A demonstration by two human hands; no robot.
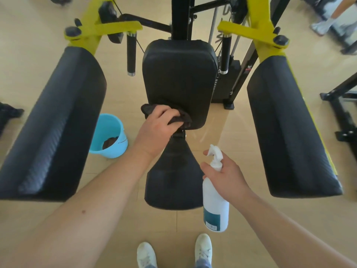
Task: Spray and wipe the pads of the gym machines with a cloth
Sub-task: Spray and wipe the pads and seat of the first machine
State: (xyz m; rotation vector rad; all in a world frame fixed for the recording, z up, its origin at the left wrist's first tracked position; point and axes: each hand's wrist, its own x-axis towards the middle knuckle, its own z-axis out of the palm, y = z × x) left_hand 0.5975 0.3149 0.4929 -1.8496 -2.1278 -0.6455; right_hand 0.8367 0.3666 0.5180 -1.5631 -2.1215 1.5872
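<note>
Firmly, the left hand [159, 130] curls its fingers round a dark cloth [184, 119], pressing it on the back pad's [179, 74] lower edge; the right hand [227, 176] grips a white spray bottle [215, 202] (by its neck) just beside the seat pad [172, 182].

Left arm stretched forward, left hand [156, 130] gripped the cloth [185, 119]; right hand [228, 176], held lower, clutched the spray bottle [215, 206].

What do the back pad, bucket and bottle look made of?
Back pad: probably vinyl or faux leather, black, matte, with rounded cushioned edges. Bucket: smooth light-blue plastic, apparently moulded in one piece. Bottle: opaque white plastic, slightly glossy, with a teal label.
</note>
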